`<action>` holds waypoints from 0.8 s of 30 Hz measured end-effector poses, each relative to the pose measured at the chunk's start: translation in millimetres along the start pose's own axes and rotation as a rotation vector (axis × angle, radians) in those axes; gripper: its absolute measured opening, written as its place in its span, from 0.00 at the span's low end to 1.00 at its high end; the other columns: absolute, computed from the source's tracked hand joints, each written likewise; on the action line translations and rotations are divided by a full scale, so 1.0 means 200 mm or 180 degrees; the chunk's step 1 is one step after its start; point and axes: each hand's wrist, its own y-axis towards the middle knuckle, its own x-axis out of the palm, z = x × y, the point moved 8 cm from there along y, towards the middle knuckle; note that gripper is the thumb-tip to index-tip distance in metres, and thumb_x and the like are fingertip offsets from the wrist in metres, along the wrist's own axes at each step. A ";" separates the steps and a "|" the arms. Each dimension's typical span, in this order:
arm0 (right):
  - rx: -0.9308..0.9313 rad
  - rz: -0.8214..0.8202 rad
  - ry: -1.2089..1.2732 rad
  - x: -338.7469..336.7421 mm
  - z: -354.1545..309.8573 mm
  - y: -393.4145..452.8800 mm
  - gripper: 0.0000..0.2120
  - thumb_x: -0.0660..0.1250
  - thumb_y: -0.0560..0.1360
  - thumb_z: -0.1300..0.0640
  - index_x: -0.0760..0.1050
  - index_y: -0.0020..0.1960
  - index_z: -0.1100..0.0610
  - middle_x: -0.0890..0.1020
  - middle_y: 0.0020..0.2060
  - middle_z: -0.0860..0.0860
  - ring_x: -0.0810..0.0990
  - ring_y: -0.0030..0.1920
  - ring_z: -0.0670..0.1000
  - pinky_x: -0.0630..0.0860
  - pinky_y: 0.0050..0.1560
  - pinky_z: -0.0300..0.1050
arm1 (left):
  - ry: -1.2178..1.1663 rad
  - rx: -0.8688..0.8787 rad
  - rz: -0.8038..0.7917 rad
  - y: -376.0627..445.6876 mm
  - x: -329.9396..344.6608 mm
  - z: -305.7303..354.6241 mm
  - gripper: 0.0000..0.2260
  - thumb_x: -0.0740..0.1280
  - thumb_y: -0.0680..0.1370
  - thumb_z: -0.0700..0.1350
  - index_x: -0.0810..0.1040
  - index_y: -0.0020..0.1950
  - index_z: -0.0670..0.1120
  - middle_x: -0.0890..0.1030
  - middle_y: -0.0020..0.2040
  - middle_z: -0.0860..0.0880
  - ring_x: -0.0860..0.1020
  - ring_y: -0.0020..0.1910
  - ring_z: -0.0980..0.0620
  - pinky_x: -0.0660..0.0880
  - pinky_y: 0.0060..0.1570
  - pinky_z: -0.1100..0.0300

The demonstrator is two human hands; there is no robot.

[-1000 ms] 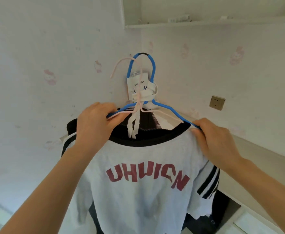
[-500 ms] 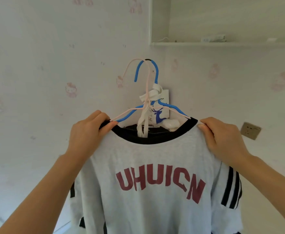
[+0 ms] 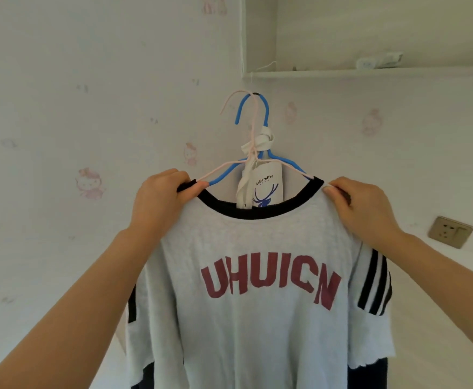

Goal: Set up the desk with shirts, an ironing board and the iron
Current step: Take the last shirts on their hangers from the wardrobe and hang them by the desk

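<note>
A pale grey T-shirt (image 3: pixel 257 332) with a black collar, black sleeve stripes and red letters hangs in front of me on a blue hanger (image 3: pixel 255 113) paired with a thin pink hanger (image 3: pixel 229 164). My left hand (image 3: pixel 162 197) grips the shirt's left shoulder at the collar and hanger arm. On the other shoulder, my right hand (image 3: pixel 361 203) pinches the fabric. A white ribbon (image 3: pixel 257 144) ties the two hanger necks together. A white coffee tag (image 3: pixel 267 189) hangs behind the collar. A dark garment (image 3: pixel 451 377) shows behind the shirt's lower edge.
The hangers are up against a pale wall corner with faint pink cartoon prints. A white shelf (image 3: pixel 370 71) runs along the right wall above, with a small white item on it. A wall socket (image 3: pixel 450 231) sits to the right.
The shirt and hangers have come off the wall hook area and shifted right and slightly up in view; both hands keep their grip on the shoulders. The desk below has left the view.
</note>
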 end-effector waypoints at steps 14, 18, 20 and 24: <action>0.0310 -0.0640 0.0105 0.83 0.45 0.47 0.14 0.56 0.80 0.47 0.75 0.45 0.54 0.78 0.34 0.47 0.77 0.35 0.50 0.71 0.37 0.46 | 0.0112 -0.0594 -0.0634 0.45 0.80 -0.55 0.24 0.65 0.74 0.61 0.72 0.33 0.41 0.70 0.28 0.48 0.70 0.29 0.48 0.63 0.28 0.56; 0.0385 -0.1052 0.0112 1.23 0.63 0.48 0.12 0.56 0.81 0.47 0.70 0.42 0.51 0.75 0.33 0.45 0.74 0.34 0.49 0.65 0.37 0.44 | 0.0052 -0.0999 -0.0965 0.40 1.18 -0.79 0.23 0.67 0.73 0.63 0.75 0.34 0.42 0.73 0.28 0.49 0.72 0.30 0.48 0.67 0.30 0.55; 0.0426 -0.1228 0.0147 1.42 0.72 0.47 0.11 0.56 0.81 0.47 0.68 0.42 0.50 0.74 0.33 0.45 0.72 0.34 0.49 0.65 0.36 0.45 | -0.0032 -0.1156 -0.1099 0.37 1.35 -0.88 0.21 0.68 0.72 0.61 0.77 0.36 0.42 0.76 0.30 0.47 0.74 0.31 0.47 0.70 0.31 0.53; 0.0509 -0.1503 0.0319 1.79 0.89 0.41 0.11 0.57 0.81 0.48 0.69 0.41 0.49 0.74 0.33 0.45 0.72 0.35 0.49 0.67 0.38 0.44 | -0.0265 -0.1569 -0.1238 0.28 1.65 -1.05 0.17 0.71 0.72 0.58 0.78 0.43 0.44 0.79 0.36 0.48 0.76 0.33 0.49 0.73 0.31 0.56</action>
